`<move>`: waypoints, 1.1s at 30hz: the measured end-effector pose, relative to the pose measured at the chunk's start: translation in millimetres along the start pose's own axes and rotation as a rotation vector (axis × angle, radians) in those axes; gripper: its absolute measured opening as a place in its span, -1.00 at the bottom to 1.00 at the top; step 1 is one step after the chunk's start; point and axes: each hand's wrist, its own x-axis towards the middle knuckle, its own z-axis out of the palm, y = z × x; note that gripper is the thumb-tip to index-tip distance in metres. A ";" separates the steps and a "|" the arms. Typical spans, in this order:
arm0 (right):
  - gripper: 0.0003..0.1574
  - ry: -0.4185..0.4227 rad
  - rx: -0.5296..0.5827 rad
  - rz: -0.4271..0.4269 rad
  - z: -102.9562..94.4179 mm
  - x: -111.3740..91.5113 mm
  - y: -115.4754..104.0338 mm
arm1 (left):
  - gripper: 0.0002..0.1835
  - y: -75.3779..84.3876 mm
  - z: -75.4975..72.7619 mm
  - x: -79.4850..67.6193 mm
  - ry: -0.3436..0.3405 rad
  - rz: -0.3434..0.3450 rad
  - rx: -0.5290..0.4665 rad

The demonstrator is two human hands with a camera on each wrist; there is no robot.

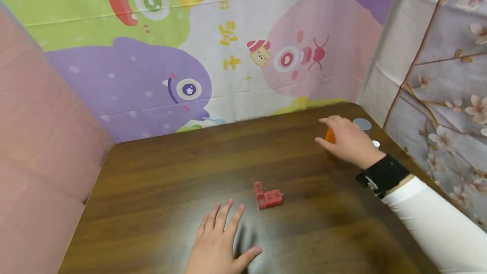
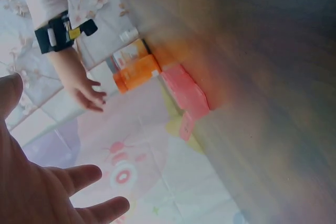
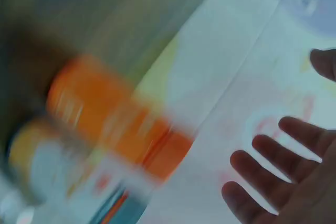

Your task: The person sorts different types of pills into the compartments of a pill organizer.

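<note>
A small red pill organizer (image 1: 269, 198) lies on the table, its end compartment with the lid flipped up. Left of it, my left hand (image 1: 214, 240) hovers palm down with fingers spread, holding nothing. At the far right, my right hand (image 1: 349, 141) is above an orange bottle (image 1: 329, 136), which it mostly hides in the head view. In the right wrist view the orange bottle (image 3: 113, 116) is blurred and stands apart from the extended fingers (image 3: 262, 177). The left wrist view shows a gap between the right hand (image 2: 81, 87) and the orange bottle (image 2: 137, 73).
Behind the orange bottle stands a second container with a white and yellow label (image 3: 58, 153) and a grey lid (image 1: 362, 124). A small white object (image 1: 376, 143) is beside it. Cartoon cloth (image 1: 236, 75) hangs along the table's back edge, and flowered cloth (image 1: 441, 96) along the right.
</note>
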 end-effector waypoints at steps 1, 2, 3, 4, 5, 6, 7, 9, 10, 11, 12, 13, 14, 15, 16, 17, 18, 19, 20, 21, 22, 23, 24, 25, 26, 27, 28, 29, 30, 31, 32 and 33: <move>-0.22 -0.012 -0.011 0.021 -4.6 3.8 13.5 | -0.05 -0.6 0.4 -0.9 0.010 0.001 0.001; -0.23 -0.033 -0.025 0.039 -8.2 7.1 25.3 | -0.05 -1.0 0.7 -1.9 0.020 0.002 0.001; -0.22 -0.067 -0.035 0.058 -11.6 9.5 35.2 | -0.05 -1.5 1.1 -2.7 0.030 0.003 0.002; -0.21 -0.101 -0.042 0.070 -14.0 11.1 43.9 | -0.05 -1.9 1.5 -3.5 0.039 0.003 0.004; -0.19 -0.140 -0.050 0.082 -15.9 12.4 50.8 | -0.04 -2.2 1.7 -4.3 0.045 0.003 0.007; -0.18 -0.170 -0.057 0.094 -16.2 13.5 56.2 | -0.04 -2.7 1.9 -4.9 0.052 0.003 0.009; -0.16 -0.191 -0.062 0.103 -16.1 14.5 60.4 | -0.04 -3.0 2.1 -5.6 0.058 0.002 0.006; -0.15 -0.218 -0.066 0.114 -15.0 16.5 65.5 | -0.03 -3.6 2.2 -6.5 0.067 -0.001 0.011; -0.15 -0.222 -0.067 0.114 -13.8 17.5 67.6 | -0.03 -3.7 2.2 -6.9 0.070 -0.002 0.014; -0.16 -0.227 -0.068 0.112 -12.3 18.7 69.3 | -0.03 -3.8 2.2 -7.4 0.070 -0.004 0.012; -0.17 -0.229 -0.071 0.110 -10.9 19.5 70.3 | -0.02 -3.8 2.1 -7.7 0.069 -0.005 0.009; -0.18 -0.230 -0.074 0.103 -8.9 20.5 71.8 | -0.02 -3.9 1.9 -8.1 0.065 -0.007 0.008; -0.20 -0.229 -0.080 0.094 -7.0 21.1 72.7 | -0.02 -3.9 1.8 -8.4 0.060 -0.010 0.010; -0.22 -0.232 -0.084 0.085 -5.0 21.9 73.8 | -0.01 -4.0 1.6 -8.6 0.055 -0.012 0.009; -0.24 -0.230 -0.087 0.076 -3.2 22.5 74.5 | -0.01 -4.2 1.4 -8.8 0.049 -0.014 0.007; -0.26 -0.228 -0.091 0.068 -1.5 23.1 75.2 | -0.01 -4.5 1.3 -8.9 0.043 -0.016 0.006; -0.28 -0.224 -0.092 0.062 -0.3 23.5 75.4 | -0.01 -4.7 1.2 -8.8 0.038 -0.017 0.005; -0.30 -0.221 -0.089 0.057 1.0 24.1 75.8 | -0.02 -5.0 1.2 -8.7 0.033 -0.017 0.006; -0.31 -0.220 -0.083 0.054 1.5 24.5 75.5 | -0.02 -5.1 1.3 -8.4 0.028 -0.018 0.007; -0.32 -0.219 -0.076 0.052 2.1 25.1 75.2 | -0.02 -5.2 1.4 -8.2 0.024 -0.017 0.007; -0.32 -0.216 -0.070 0.050 2.1 25.4 74.3 | -0.02 -5.2 1.6 -8.0 0.023 -0.015 0.007; -0.32 -0.218 -0.063 0.049 2.0 25.7 73.2 | -0.02 -5.0 1.8 -7.8 0.022 -0.014 0.007; -0.32 -0.218 -0.058 0.045 1.8 25.7 71.7 | -0.02 -4.8 2.1 -7.6 0.024 -0.013 0.008; -0.32 -0.216 -0.055 0.039 1.6 25.4 70.2 | -0.02 -4.5 2.4 -7.4 0.026 -0.012 0.011; -0.32 -0.214 -0.051 0.033 1.4 24.7 67.9 | -0.02 -4.2 2.8 -7.3 0.031 -0.011 0.012; -0.31 -0.214 -0.044 0.026 1.1 23.7 65.1 | -0.02 -3.8 3.1 -7.2 0.035 -0.010 0.011; -0.30 -0.216 -0.033 0.015 0.5 22.1 61.7 | -0.02 -3.5 3.6 -7.1 0.038 -0.009 0.012; -0.30 -0.215 -0.021 0.009 0.4 20.0 58.0 | -0.01 -3.2 4.1 -6.9 0.039 -0.008 0.011; -0.30 -0.211 -0.008 0.003 0.3 17.3 53.5 | -0.01 -2.9 4.7 -6.7 0.038 -0.007 0.012; -0.31 -0.207 0.008 -0.005 0.1 14.6 48.4 | 0.00 -2.7 5.4 -6.4 0.035 -0.005 0.010; -0.31 -0.206 0.025 -0.010 -0.1 11.7 42.2 | 0.01 -2.6 6.0 -6.2 0.032 -0.005 0.006; -0.32 -0.207 0.043 -0.021 -0.5 8.6 35.4 | 0.01 -2.5 6.7 -6.0 0.025 -0.007 0.005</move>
